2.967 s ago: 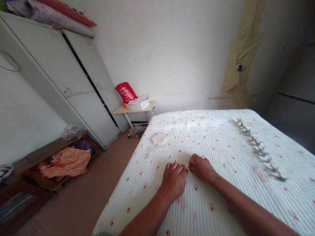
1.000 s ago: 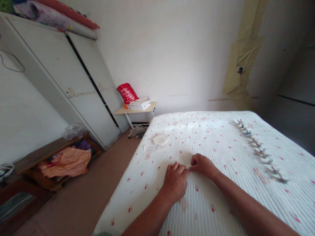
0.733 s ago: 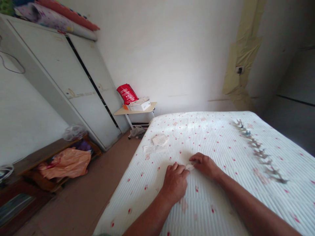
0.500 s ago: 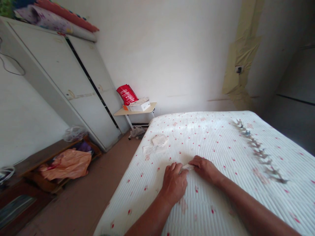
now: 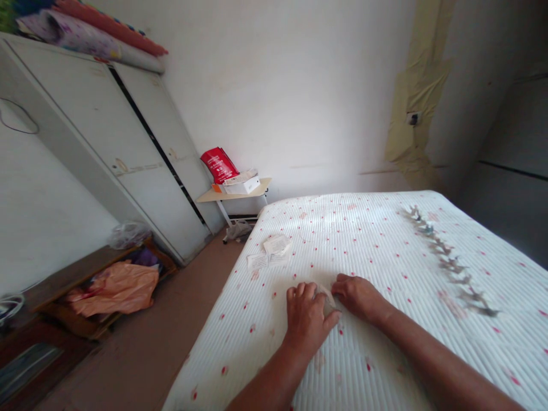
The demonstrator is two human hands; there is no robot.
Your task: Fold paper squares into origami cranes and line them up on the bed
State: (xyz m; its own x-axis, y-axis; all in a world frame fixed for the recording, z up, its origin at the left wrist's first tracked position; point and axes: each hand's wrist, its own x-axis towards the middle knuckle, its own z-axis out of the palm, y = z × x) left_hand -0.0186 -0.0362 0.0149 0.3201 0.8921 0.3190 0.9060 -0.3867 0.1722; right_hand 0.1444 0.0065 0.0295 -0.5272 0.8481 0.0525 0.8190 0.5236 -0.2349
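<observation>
A small piece of folded paper (image 5: pixel 327 293) stands slightly raised between my hands, low over the bed. My left hand (image 5: pixel 307 313) has its fingers curled over the paper's left side, and its thumb reaches out along the near edge. At the paper's right end is my right hand (image 5: pixel 356 294), fingers closed together on the edge; its fingertips are partly hidden. Beyond my left hand lie several loose printed paper pieces (image 5: pixel 277 245) on the mattress. Off to the right runs a row of several small folded paper figures (image 5: pixel 451 264), blurred, with pointed ends.
The mattress (image 5: pixel 368 245) is white with red dots. By the wall, a small table (image 5: pixel 208 196) carries a red bag (image 5: pixel 219 164) and a white box (image 5: pixel 243 184). A cabinet (image 5: pixel 107 131) and a low wooden unit (image 5: pixel 77 268) with an orange bag (image 5: pixel 117 288) stand left.
My left thumb has moved right, away from its fingers. The paper now arches up, where before it lay as a narrow strip pinched between both hands. The view has shifted slightly.
</observation>
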